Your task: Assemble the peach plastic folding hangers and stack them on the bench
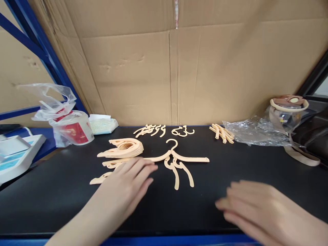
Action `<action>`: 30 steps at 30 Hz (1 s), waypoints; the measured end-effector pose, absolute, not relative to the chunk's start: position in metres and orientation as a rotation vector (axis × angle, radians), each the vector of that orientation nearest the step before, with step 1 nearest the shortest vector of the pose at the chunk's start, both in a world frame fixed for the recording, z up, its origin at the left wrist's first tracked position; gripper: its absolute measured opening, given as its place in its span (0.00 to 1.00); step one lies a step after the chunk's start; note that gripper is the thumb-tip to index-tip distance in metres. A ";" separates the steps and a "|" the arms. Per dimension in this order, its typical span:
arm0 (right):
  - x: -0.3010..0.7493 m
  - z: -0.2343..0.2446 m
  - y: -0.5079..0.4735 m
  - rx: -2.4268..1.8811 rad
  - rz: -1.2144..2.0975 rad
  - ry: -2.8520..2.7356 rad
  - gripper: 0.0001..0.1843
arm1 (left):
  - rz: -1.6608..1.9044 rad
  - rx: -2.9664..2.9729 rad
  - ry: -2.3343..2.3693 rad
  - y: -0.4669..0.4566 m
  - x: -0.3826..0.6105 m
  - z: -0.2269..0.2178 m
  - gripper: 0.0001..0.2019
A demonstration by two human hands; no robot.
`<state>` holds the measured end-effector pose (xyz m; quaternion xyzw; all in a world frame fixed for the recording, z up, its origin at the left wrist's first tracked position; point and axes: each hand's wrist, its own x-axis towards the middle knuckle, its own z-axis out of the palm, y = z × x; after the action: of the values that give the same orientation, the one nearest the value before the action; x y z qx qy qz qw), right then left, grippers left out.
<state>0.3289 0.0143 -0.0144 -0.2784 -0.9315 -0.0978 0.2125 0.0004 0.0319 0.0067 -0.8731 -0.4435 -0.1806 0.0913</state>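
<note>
My left hand (pixel 129 186) hovers over the left side of the table, fingers stretched out, partly hiding some cream plastic hanger parts (pixel 100 179). Just beyond its fingertips lies a cream folding hanger (pixel 189 158), its arms spread and its hook (pixel 172 140) pointing away from me. Two loose curved pieces (pixel 176 176) rest against the hanger's middle. Behind my left hand is a stack of folded hangers (pixel 128 148). Over the front right, my right hand (pixel 258 208) is blurred by motion; its fingers look loosely bent and apart from the thumb, with nothing visible in them.
Along the back lie small curved pieces (pixel 153 130), a few hooks (pixel 183 131) and a bundle of arm pieces (pixel 222 133). Clear plastic film (pixel 252 131) and a strapped bottle (pixel 288 114) stand right. Left are a bagged tape roll (pixel 77 128) and a wipes pack (pixel 104 125).
</note>
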 end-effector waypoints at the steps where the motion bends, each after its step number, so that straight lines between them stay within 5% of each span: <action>1: 0.324 -0.009 0.032 -0.778 -0.274 -2.596 0.14 | -0.375 -2.510 -1.298 0.047 0.002 0.008 0.13; 8: 0.291 -0.013 0.112 -0.981 -0.445 -2.691 0.13 | 0.161 -2.446 -1.268 0.099 0.022 0.013 0.09; 13: 0.294 -0.012 0.117 -1.131 -0.364 -2.618 0.20 | -0.101 -2.587 -1.415 0.103 0.041 0.024 0.10; 17: 0.295 0.007 0.114 -1.218 -0.763 -2.464 0.26 | -0.279 -2.615 -1.458 0.111 0.055 0.027 0.08; 21: 0.285 0.020 0.112 -1.117 -1.076 -2.345 0.20 | -0.334 -2.588 -1.415 0.116 0.068 0.024 0.07; 30: 0.275 -0.010 0.125 -0.764 -0.960 -2.501 0.17 | -0.666 -2.690 -1.186 0.108 0.078 0.005 0.06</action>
<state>0.2748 0.1249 -0.0096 -0.2698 -0.8836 -0.3392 0.1772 0.0781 0.1081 0.0052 -0.8906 -0.3927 -0.2204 0.0633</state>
